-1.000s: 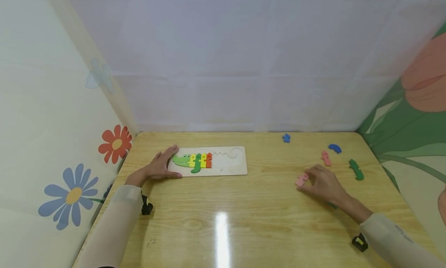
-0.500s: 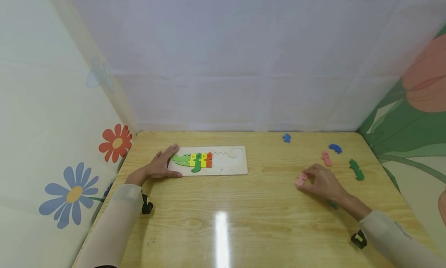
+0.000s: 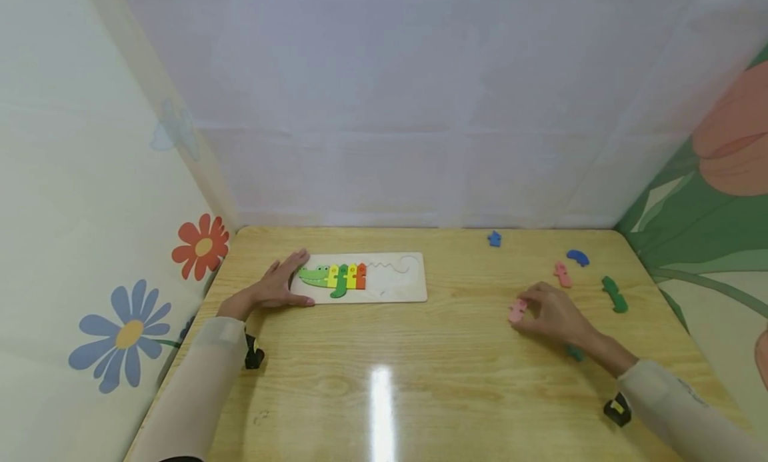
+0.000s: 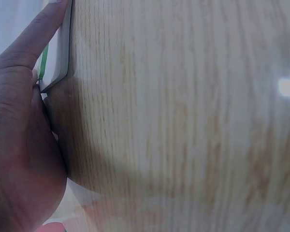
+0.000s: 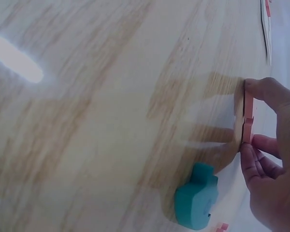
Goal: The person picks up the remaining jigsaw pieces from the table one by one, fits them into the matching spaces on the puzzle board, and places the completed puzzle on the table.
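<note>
In the head view a pale wooden puzzle board lies at the left of the table, bearing a crocodile of green, yellow and orange pieces at its left part. My left hand spans the board's left end, fingers at the far corner and a straight thumb along the near edge. The left wrist view shows that thumb against the board's side. My right hand pinches a pink puzzle piece between thumb and fingers, low over the tabletop. In the right wrist view the pink piece is seen edge-on between the fingertips.
A blue-green piece lies beneath the right wrist. Beyond the right hand are another pink piece, a curved blue piece and a dark green piece. A small blue piece lies near the table's far edge.
The pink piece has turned slightly in the fingers of my right hand, which has shifted a little to the left. My left hand and the board stay where they were.
</note>
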